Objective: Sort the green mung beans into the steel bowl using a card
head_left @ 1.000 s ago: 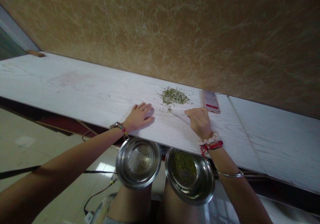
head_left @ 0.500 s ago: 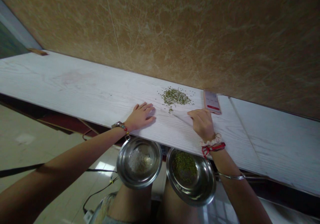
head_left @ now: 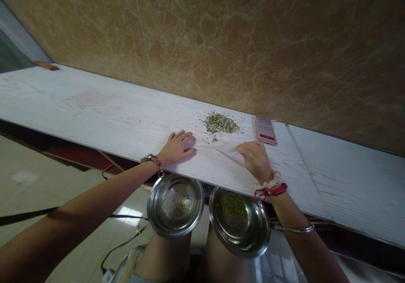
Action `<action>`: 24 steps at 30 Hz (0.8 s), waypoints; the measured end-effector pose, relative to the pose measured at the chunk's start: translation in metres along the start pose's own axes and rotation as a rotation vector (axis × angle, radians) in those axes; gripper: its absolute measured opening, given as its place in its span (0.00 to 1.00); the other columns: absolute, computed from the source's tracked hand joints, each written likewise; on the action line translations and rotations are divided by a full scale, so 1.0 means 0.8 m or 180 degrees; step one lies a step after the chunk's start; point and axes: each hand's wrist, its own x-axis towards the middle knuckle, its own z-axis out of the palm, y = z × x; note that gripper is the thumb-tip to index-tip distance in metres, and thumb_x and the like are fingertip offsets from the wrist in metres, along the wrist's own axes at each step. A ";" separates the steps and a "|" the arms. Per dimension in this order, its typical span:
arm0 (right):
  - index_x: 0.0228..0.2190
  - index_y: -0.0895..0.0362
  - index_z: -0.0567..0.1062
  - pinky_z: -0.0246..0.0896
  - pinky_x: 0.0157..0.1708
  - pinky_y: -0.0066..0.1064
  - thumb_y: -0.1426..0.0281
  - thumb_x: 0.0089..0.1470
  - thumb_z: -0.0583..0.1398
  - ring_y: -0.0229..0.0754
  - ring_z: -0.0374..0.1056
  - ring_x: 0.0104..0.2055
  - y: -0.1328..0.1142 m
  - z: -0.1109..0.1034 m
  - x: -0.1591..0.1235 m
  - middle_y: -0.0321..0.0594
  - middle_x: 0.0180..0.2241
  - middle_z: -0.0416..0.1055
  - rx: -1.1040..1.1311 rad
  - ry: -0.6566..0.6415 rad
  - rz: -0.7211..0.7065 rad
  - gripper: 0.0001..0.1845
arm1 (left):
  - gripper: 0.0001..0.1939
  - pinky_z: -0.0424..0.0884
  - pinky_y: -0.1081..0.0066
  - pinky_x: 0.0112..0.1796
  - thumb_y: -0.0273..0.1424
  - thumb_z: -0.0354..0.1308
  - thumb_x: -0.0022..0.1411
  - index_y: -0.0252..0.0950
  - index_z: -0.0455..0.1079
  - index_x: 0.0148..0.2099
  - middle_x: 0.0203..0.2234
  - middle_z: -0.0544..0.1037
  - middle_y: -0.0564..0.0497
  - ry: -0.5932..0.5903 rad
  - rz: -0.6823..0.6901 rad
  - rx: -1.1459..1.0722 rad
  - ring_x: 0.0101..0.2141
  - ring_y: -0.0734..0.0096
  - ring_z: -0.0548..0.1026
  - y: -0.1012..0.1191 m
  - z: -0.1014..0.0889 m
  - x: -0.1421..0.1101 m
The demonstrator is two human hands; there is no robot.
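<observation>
Green beans [head_left: 220, 123] beyond right hand [head_left: 254, 158]

Relative to the bean pile [head_left: 221, 122] on the desk [head_left: 126, 110]: the phone [head_left: 266, 130] lies right; the wall [head_left: 202, 42] rises behind; before it, below the desk's front edge, sit the rice bowl [head_left: 175, 206], left, and the bean bowl [head_left: 239, 222], right.

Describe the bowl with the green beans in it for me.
The bowl is round, shiny and looks like steel, with a broad rim. It sits, apparently tilted, by the edge of the white tabletop, above the person's lap. Green beans gather toward its left side, leaving bare metal at right. Neither hand touches it.
</observation>
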 end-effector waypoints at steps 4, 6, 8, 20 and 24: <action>0.36 0.55 0.73 0.57 0.42 0.35 0.81 0.55 0.52 0.39 0.69 0.37 0.000 0.005 0.006 0.39 0.31 0.76 0.0114 -0.0091 0.0067 0.14 | 0.23 0.53 0.48 0.57 0.41 0.47 0.63 0.38 0.64 0.57 0.60 0.63 0.45 0.0034 0.0013 0.0002 0.60 0.51 0.57 -0.001 0.001 0.000; 0.35 0.56 0.73 0.57 0.41 0.34 0.82 0.55 0.52 0.38 0.69 0.36 0.000 0.004 0.007 0.39 0.31 0.76 0.0238 -0.0102 0.0058 0.13 | 0.23 0.53 0.48 0.57 0.42 0.47 0.63 0.38 0.64 0.57 0.60 0.63 0.45 0.0030 0.0011 0.0011 0.60 0.51 0.57 -0.001 0.001 0.000; 0.33 0.55 0.73 0.57 0.40 0.33 0.82 0.55 0.51 0.38 0.69 0.35 0.000 -0.001 0.007 0.38 0.30 0.76 0.0307 -0.0123 0.0075 0.14 | 0.23 0.53 0.48 0.57 0.42 0.47 0.63 0.38 0.64 0.57 0.60 0.63 0.46 0.0016 -0.0005 -0.0002 0.60 0.50 0.57 0.000 0.001 0.000; 0.36 0.56 0.74 0.56 0.37 0.35 0.76 0.57 0.51 0.43 0.68 0.34 0.029 -0.037 -0.001 0.41 0.30 0.75 -0.0886 -0.0457 0.0634 0.12 | 0.23 0.53 0.48 0.57 0.41 0.47 0.63 0.39 0.63 0.57 0.60 0.62 0.45 -0.0018 0.0004 0.0049 0.60 0.51 0.57 0.002 -0.003 -0.002; 0.37 0.60 0.74 0.54 0.33 0.36 0.76 0.56 0.51 0.46 0.65 0.32 0.033 -0.033 -0.005 0.45 0.28 0.74 -0.1339 -0.0834 0.0649 0.12 | 0.23 0.53 0.48 0.57 0.41 0.46 0.63 0.38 0.64 0.57 0.60 0.63 0.44 -0.0013 0.0008 0.0055 0.60 0.51 0.57 0.002 -0.003 -0.003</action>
